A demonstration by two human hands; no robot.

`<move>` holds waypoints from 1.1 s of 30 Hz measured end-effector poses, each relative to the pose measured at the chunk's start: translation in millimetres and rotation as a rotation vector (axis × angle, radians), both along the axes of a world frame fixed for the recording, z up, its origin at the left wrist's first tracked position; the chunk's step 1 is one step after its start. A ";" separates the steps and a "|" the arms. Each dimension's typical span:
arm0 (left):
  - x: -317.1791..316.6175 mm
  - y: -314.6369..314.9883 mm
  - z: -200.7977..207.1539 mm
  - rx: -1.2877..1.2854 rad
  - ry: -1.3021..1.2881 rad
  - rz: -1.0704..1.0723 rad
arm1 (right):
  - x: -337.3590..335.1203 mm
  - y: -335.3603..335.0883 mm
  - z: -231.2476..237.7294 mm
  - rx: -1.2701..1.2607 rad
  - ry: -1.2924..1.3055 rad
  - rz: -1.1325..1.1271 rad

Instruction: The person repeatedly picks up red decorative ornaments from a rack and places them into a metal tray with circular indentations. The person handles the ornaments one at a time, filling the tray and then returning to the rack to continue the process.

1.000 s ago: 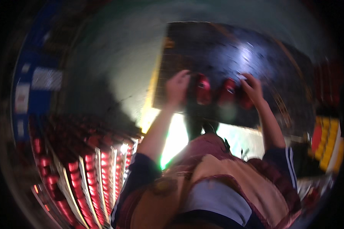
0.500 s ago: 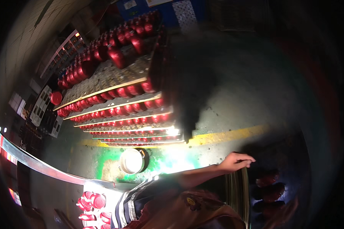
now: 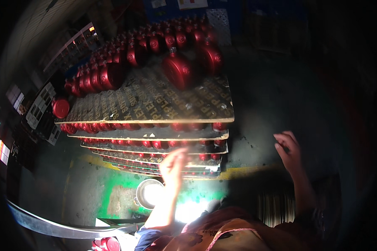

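Observation:
My left hand (image 3: 173, 167) is raised in front of the stacked boards, washed out by light and smeared by motion, so its fingers do not show clearly. Farther right, my right hand (image 3: 288, 147) hangs over the dark floor with fingers loosely bent and a gap to the thumb; nothing shows in it. Glossy red, round-bodied bottles stand in rows on the top board (image 3: 151, 102). One red bottle (image 3: 178, 71) stands near the board's right part, beside another red bottle (image 3: 209, 57). Neither hand touches a bottle.
A pale round pot (image 3: 150, 193) sits on the green-stained floor below the stack. Lower boards carry more red bottles. At the lower left are a curved metal edge (image 3: 50, 226) and red pieces (image 3: 109, 244). A ribbed dark stack (image 3: 276, 209) stands near my right forearm.
My left hand has swung from the right side over to the stack. My right hand has come up from the lower right. The view has turned, bringing the stack nearer.

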State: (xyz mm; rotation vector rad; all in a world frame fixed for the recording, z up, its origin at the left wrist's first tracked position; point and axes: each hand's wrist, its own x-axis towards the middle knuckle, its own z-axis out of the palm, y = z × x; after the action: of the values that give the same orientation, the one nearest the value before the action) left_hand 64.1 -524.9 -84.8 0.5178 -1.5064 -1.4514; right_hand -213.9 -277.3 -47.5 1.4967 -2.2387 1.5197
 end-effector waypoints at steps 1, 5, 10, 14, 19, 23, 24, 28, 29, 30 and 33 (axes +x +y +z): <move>5.8 -18.0 0.0 -0.057 0.034 0.071 | -9.4 -27.1 7.0 -0.022 -0.018 0.055; 45.1 -85.9 17.6 -0.136 0.004 0.310 | -77.0 -123.6 38.1 -0.133 0.087 0.240; 88.0 -167.2 92.4 -0.362 -0.264 0.544 | -172.8 -257.6 91.3 -0.121 0.199 0.105; 83.9 -227.3 147.5 -0.616 -0.508 0.754 | -236.3 -370.4 126.9 0.042 0.373 -0.069; 48.3 -320.3 177.6 -0.897 -0.842 0.867 | -290.3 -486.0 142.9 0.196 0.245 0.077; 16.0 -403.3 168.9 -0.905 -1.002 0.875 | -295.7 -528.7 136.1 0.238 0.307 -0.073; 10.0 -419.2 165.8 -0.823 -1.094 0.865 | -295.6 -534.5 137.5 0.290 0.292 -0.022; -5.5 -449.2 151.1 -0.775 -1.228 0.903 | -290.2 -544.9 134.2 0.424 0.275 -0.250; -5.6 -449.4 148.9 -0.806 -1.173 0.905 | -287.2 -547.6 129.7 0.405 0.331 -0.282; -5.7 -448.4 147.6 -0.841 -1.118 0.916 | -287.2 -548.0 127.5 0.384 0.293 -0.304; -6.8 -443.6 146.2 -0.886 -1.073 0.934 | -287.5 -551.3 118.6 0.315 0.212 -0.357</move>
State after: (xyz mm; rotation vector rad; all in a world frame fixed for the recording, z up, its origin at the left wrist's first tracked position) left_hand 57.4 -968.5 61.4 1.2751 -2.0248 0.3665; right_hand -501.4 -828.5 71.1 1.1599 -2.5219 0.9023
